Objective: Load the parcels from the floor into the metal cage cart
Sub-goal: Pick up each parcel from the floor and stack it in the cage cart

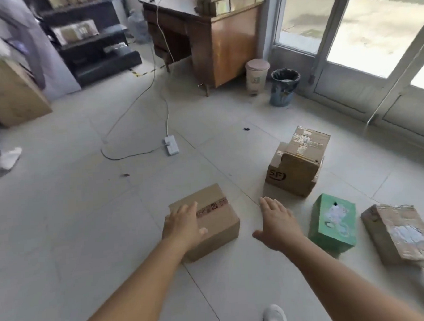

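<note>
A small brown cardboard parcel (216, 224) with a strip of printed tape lies on the tiled floor in front of me. My left hand (182, 225) rests flat on its left top edge, fingers straight. My right hand (278, 224) hovers open to the right of that parcel, apart from it. Further right stand a bigger brown parcel marked SF (297, 168), a green parcel (333, 221) and a flat taped brown parcel (401, 234). The metal cage cart is out of view.
A white power strip (171, 144) and its cables trail across the floor ahead. A wooden desk (224, 44), a pink bin (257, 75) and a dark bin (284, 86) stand by the glass doors. A large carton (11, 94) sits at left. My white shoe (274, 316) is below.
</note>
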Demonstrator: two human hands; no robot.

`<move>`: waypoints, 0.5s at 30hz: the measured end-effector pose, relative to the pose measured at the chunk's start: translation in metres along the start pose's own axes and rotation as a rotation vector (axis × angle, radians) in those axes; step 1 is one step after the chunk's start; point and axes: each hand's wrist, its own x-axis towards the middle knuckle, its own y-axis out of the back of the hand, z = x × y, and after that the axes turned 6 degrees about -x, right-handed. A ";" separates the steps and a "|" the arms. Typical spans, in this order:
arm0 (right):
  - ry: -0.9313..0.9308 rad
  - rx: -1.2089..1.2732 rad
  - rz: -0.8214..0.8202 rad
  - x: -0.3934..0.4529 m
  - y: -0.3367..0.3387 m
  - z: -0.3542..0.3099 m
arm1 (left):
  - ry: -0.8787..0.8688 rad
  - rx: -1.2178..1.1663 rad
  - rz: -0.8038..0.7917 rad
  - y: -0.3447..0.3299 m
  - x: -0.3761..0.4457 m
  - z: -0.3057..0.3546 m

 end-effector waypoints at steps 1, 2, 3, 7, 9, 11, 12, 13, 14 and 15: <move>0.022 -0.009 -0.013 0.007 -0.006 -0.007 | 0.035 -0.001 -0.009 -0.003 0.002 -0.013; 0.040 -0.021 -0.027 0.014 -0.012 -0.012 | 0.067 0.000 -0.017 -0.008 0.004 -0.025; 0.056 -0.035 -0.043 0.023 -0.018 -0.016 | 0.096 0.003 -0.023 -0.012 0.006 -0.036; 0.113 -0.083 -0.111 0.064 -0.037 -0.024 | 0.201 -0.006 -0.070 -0.031 0.024 -0.066; 0.135 -0.090 -0.145 0.090 -0.047 -0.024 | 0.265 -0.019 -0.096 -0.040 0.037 -0.075; 0.155 -0.104 -0.175 0.118 -0.055 -0.020 | 0.341 -0.041 -0.127 -0.051 0.053 -0.083; 0.162 -0.109 -0.190 0.133 -0.059 -0.018 | 0.377 -0.053 -0.142 -0.057 0.061 -0.086; 0.166 -0.112 -0.208 0.148 -0.063 -0.014 | 0.411 -0.072 -0.153 -0.063 0.071 -0.089; 0.168 -0.116 -0.224 0.164 -0.066 -0.011 | 0.448 -0.099 -0.156 -0.070 0.081 -0.091; 0.169 -0.119 -0.238 0.179 -0.071 -0.008 | 0.481 -0.133 -0.155 -0.077 0.092 -0.093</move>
